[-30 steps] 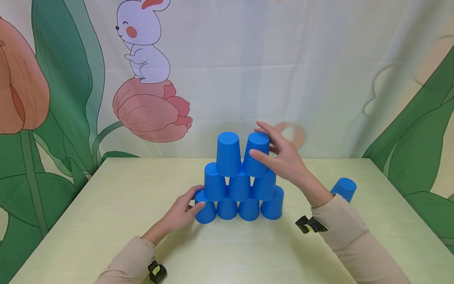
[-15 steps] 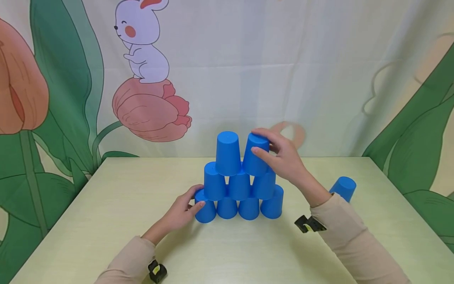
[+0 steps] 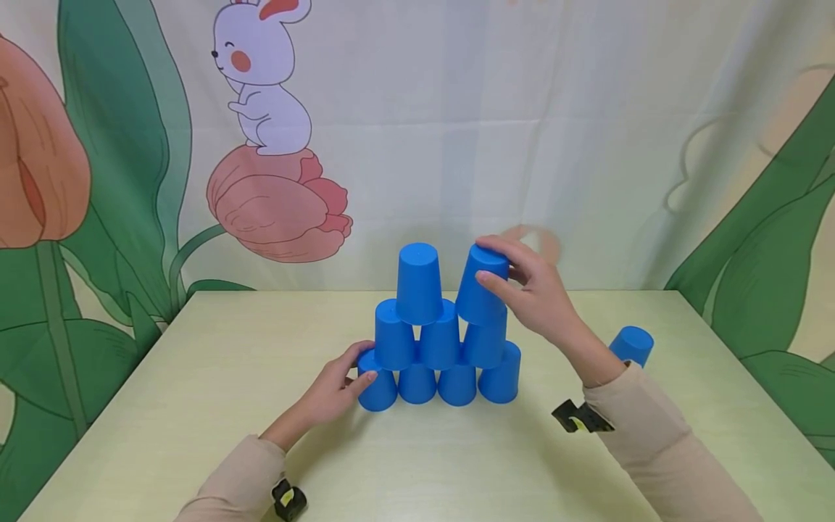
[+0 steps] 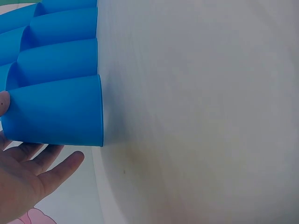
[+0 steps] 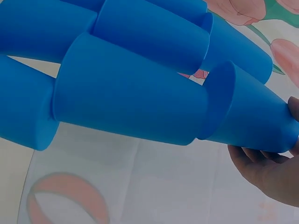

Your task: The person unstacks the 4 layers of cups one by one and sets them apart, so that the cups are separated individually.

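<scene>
Here we list a pale, wood-grained table (image 3: 196, 406) set against a printed cloth backdrop (image 3: 457, 130), on which a white rabbit (image 3: 264, 87) sits on a pink tulip (image 3: 280, 206), with green leaves at three and nine o'clock. At the table's centre we record a pyramid of upturned blue cups (image 3: 440, 348): four, then three, then two on top. Our right hand (image 3: 535, 297) grips the top-right cup (image 3: 481, 286), fingers curled round its upper end, the cup tilted toward one o'clock on the row beneath. Our left hand (image 3: 333, 391) rests against the bottom-left cup (image 3: 377, 388) at seven o'clock of the stack, thumb and fingers pinching it lightly. We note one spare blue cup (image 3: 631, 345), well apart at three o'clock.
</scene>
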A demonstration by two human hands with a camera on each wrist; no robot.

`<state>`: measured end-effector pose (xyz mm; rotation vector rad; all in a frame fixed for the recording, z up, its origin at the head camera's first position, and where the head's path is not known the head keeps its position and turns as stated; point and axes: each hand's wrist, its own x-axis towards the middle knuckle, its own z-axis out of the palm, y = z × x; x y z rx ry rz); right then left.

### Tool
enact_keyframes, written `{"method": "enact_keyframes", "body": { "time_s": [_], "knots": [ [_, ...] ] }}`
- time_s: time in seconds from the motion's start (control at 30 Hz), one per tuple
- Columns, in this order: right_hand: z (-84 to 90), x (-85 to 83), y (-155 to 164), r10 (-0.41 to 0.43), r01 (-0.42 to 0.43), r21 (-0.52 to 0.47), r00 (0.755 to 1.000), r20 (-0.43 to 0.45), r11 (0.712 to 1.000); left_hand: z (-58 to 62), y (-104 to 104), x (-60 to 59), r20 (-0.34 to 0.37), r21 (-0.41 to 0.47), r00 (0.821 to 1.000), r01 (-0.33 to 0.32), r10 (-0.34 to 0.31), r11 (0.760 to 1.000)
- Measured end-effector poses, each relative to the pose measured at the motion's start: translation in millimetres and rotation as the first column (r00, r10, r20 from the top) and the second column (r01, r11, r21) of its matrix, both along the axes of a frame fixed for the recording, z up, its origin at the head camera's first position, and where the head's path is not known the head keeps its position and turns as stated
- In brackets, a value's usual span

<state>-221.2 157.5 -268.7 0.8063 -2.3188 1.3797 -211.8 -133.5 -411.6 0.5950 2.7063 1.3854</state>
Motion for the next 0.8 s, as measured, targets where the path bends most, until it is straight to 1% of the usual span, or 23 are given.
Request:
{"method": "enact_keyframes", "body": {
  "time_s": [0.13, 0.37, 0.8],
  "knots": [
    [0.7, 2.7, 5.9, -0.009, 0.009, 0.005, 1.0, -0.005, 1.0, -0.8, -0.2, -0.2, -0.001, 0.0, 1.0, 0.002, -0.002, 1.0],
    [2.1, 9.1, 15.2, -0.065, 0.065, 0.025, 0.998, 0.002, 0.998, -1.0, -0.2, -0.2, 0.006, 0.0, 1.0, -0.003, 0.003, 1.0],
    [1.0, 21.6, 34.2, -0.081, 0.081, -0.029, 0.997, -0.012, 0.996, 0.1, 0.7, 0.4, 0.008, -0.004, 1.0, -0.003, 0.003, 1.0]
  ]
}}
